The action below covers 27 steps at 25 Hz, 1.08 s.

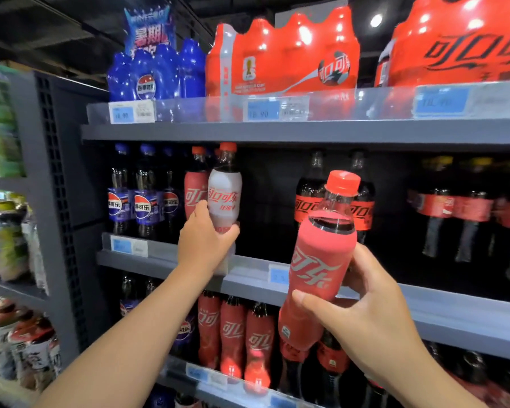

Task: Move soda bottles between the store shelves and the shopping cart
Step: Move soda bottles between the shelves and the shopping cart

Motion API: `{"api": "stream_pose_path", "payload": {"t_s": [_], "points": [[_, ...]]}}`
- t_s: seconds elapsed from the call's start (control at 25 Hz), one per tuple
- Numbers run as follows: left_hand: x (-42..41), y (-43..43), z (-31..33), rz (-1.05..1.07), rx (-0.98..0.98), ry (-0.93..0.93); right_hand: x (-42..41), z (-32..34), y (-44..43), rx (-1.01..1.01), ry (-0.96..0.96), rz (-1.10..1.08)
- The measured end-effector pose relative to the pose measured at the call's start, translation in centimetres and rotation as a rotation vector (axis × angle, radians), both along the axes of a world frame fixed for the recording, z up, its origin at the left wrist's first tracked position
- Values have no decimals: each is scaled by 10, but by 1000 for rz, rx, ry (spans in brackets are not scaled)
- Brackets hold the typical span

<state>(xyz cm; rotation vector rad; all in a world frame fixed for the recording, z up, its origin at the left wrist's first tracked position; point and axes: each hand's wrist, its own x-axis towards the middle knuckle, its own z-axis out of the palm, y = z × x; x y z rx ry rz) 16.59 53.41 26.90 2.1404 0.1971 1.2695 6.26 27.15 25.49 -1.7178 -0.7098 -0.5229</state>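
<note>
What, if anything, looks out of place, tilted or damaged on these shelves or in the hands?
Nothing looks spilled or damaged. The red-label bottle leans only because the right hand holds it. On the middle shelf, a gap shows beside the white-label bottle that the left hand grips.

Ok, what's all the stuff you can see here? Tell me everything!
white-label soda bottle: one, red cap, at the middle shelf, in the left hand
red-label soda bottle: one, red cap, held up before the shelves in the right hand
blue-label bottles: three in front, middle shelf, left
black-and-red-label bottles: two, middle shelf, behind the held red one
red bottles: three at least, lower shelf
blue multipack: one, top shelf, left
red multipacks: two, top shelf
price tags: several, blue, shelf rails
shelves: several, grey
left hand: grips white-label bottle
right hand: grips red-label bottle
</note>
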Motion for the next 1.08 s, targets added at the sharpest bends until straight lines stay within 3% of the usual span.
{"api": "stream_pose_path", "payload": {"t_s": [0.12, 0.48, 0.72, 0.84, 1.08], "points": [[-8, 5, -5, -103, 4, -113, 7, 15, 5, 65, -69, -7], [-11, 23, -24, -190, 59, -110, 28, 29, 29, 90, -53, 27], [-38, 30, -12, -237, -67, -374, 38, 33, 55, 122, -70, 72], [-53, 50, -2, -283, -74, -395, 49, 40, 75, 148, -87, 95], [-93, 81, -10, -169, 135, -391, 79, 44, 110, 10, -30, -1]]}}
